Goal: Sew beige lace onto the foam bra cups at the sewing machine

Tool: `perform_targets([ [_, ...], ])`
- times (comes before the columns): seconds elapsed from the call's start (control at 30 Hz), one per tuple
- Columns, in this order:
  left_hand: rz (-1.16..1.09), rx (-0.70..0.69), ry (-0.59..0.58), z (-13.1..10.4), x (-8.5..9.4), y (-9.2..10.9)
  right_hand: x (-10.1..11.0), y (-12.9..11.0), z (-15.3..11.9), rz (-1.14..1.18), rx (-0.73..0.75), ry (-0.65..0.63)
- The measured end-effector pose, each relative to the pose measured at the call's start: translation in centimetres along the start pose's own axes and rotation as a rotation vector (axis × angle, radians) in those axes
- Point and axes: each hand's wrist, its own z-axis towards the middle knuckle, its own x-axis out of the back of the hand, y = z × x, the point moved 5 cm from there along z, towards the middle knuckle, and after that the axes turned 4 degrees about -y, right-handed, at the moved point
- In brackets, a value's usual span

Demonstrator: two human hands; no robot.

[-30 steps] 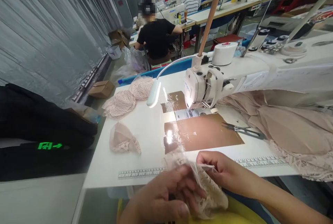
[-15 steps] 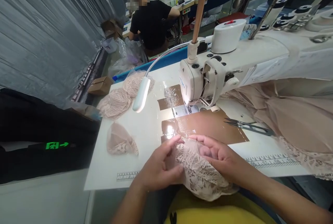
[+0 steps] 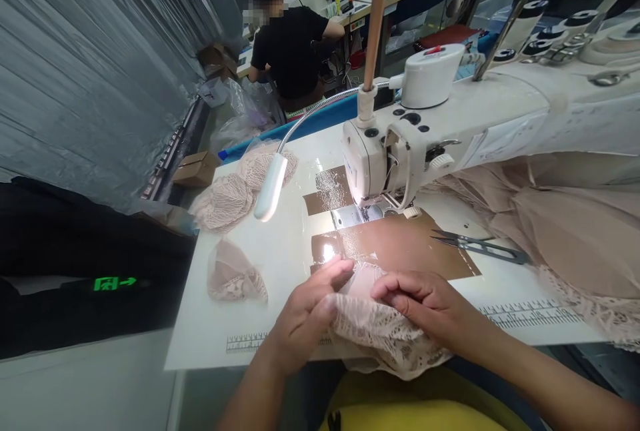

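Between my two hands is a beige lace piece [image 3: 385, 331] with sheer mesh at its upper part, hanging over the table's front edge. My left hand [image 3: 313, 311] pinches its left edge between thumb and fingers. On the other side, my right hand [image 3: 425, 301] is closed on the mesh and lace, fingertips pressed together. Just beyond my hands stands a white sewing machine [image 3: 370, 157], its needle area lit. Brown sheets [image 3: 390, 244] cover part of the table in front of it. Black thread snips [image 3: 480, 245] lie to the right of them.
Bundled lace pieces [image 3: 225, 201] and a single mesh-and-lace piece [image 3: 235, 274] rest on the left of the white table [image 3: 285, 251]. A lamp [image 3: 271, 187] on a bent neck hangs above. More beige fabric [image 3: 560, 231] spreads at right. A co-worker [image 3: 287, 51] sits farther off.
The lace piece has been turned, with its edge now folded up toward my left thumb. My right fingers have curled in closer on the fabric. The view has shifted slightly.
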Motion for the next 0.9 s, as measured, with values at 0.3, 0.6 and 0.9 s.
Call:
perform_targets([
  [0.3, -0.131, 0.131, 0.317, 0.9, -0.8, -3.8, -1.0, -0.7, 0.0, 0.396, -0.049, -0.164],
  [0.6, 0.008, -0.055, 0.306, 1.0, -0.9, -2.1, -2.7, 1.5, 0.7, 0.656, -0.102, -0.173],
  [0.9, 0.015, -0.079, 0.352, 0.8, -0.5, -2.1, -1.8, 1.0, 0.1, 0.395, -0.003, -0.060],
])
